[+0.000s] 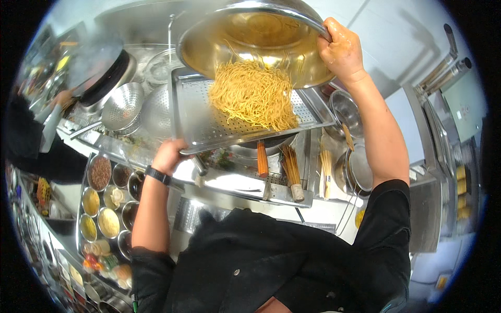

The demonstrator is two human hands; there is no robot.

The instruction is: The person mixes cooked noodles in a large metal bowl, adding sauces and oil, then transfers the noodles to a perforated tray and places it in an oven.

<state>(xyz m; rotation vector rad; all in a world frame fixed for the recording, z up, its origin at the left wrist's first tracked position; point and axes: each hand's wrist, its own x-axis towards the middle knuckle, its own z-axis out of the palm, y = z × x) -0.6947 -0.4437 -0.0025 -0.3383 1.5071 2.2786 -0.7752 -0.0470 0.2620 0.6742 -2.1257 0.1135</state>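
Yellow noodles (254,98) lie in a heap on a perforated metal tray (191,117), with a few strands reaching up to a large steel bowl (266,27). My left hand (169,155), a black band at its wrist, grips the near left corner of the tray. The bowl is tipped over the tray's far side, its inside towards me. Its right rim is in my right hand (342,51), which looks wet. Under the tray's near edge an orange wooden handle (262,160) sticks out beside a bamboo whisk brush (291,172).
At the left a co-worker's hand (62,98) is at a steaming wok (98,74). Metal strainers (123,105) sit left of the tray. Ingredient containers (100,174) stand at lower left. More metal bowls (346,113) and a ladle-like wooden handle (347,137) are at right.
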